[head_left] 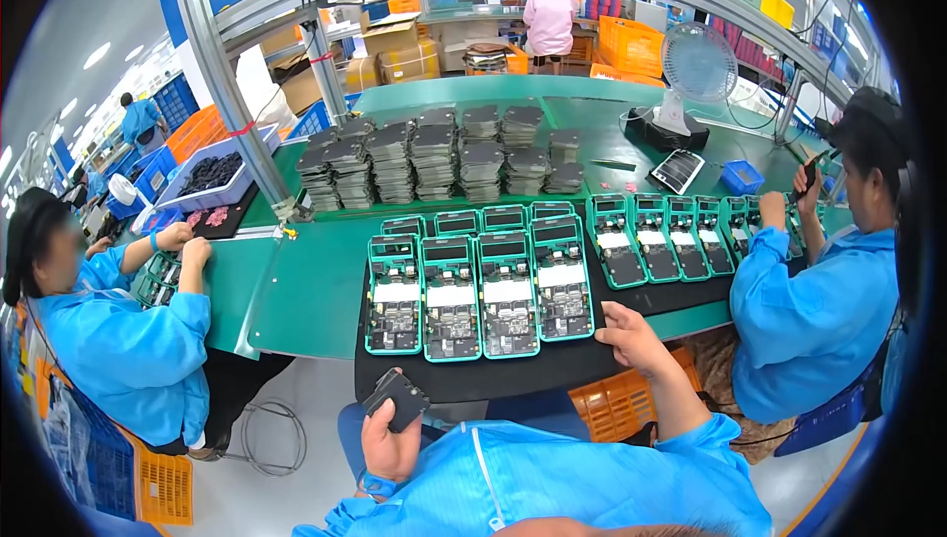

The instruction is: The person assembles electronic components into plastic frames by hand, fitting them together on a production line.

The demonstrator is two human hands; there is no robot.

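Observation:
My left hand [393, 438] grips a few black rectangular plates [398, 401], low in front of the black mat's edge. My right hand [636, 340] has its fingers partly bent and apart, holding nothing I can see. Its fingertips are beside the lower right corner of the rightmost teal-framed device housing [565, 281] in the front row. More such housings [451, 300] stand to its left, circuit boards and white strips showing. Behind them is another row of housings [456, 222], mostly hidden. All of these rest on a black mat [473, 379].
Tall stacks of dark plates [434, 157] fill the back of the green table [316, 290]. Right of me, a row of housings [656, 241] with black plates reaches a co-worker [814, 290]. Another co-worker [123, 330] sits left. A fan [698, 69] and blue tray [742, 177] stand back right.

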